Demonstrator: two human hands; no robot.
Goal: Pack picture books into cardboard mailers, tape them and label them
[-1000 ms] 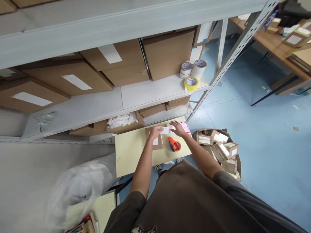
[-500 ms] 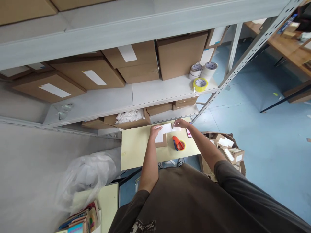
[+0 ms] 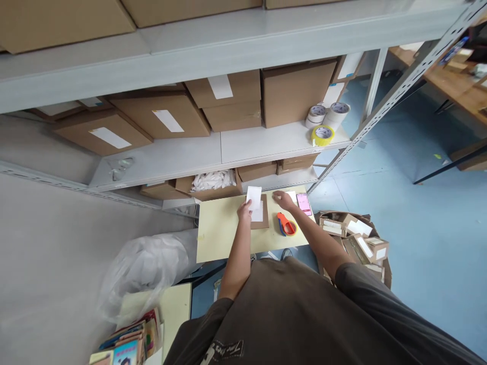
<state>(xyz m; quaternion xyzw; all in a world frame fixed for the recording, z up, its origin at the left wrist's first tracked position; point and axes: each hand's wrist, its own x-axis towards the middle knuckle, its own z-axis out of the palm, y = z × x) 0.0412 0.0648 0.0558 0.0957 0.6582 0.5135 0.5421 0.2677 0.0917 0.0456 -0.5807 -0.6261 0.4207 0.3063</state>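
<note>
My left hand (image 3: 244, 209) is closed on a white label sheet (image 3: 253, 195), holding it up over a small brown cardboard box (image 3: 262, 219) on the pale yellow table (image 3: 220, 233). My right hand (image 3: 283, 200) rests further right on the table, fingers down on a white slip, beside a phone with a pink screen (image 3: 303, 203). Whether this hand grips the slip is unclear. An orange and blue tape dispenser (image 3: 286, 225) lies just in front of the right hand.
Grey metal shelving (image 3: 243, 147) holds large cardboard boxes and tape rolls (image 3: 323, 134). A box of white items (image 3: 213, 181) sits under the shelf. A carton of small labelled boxes (image 3: 357, 241) stands on the blue floor at right. A plastic bag (image 3: 140, 274) and books (image 3: 125, 344) lie at left.
The two hands held one white sheet together; now the left hand alone holds it, raised, and the right hand has dropped to the table near the phone. The camera shifted left.
</note>
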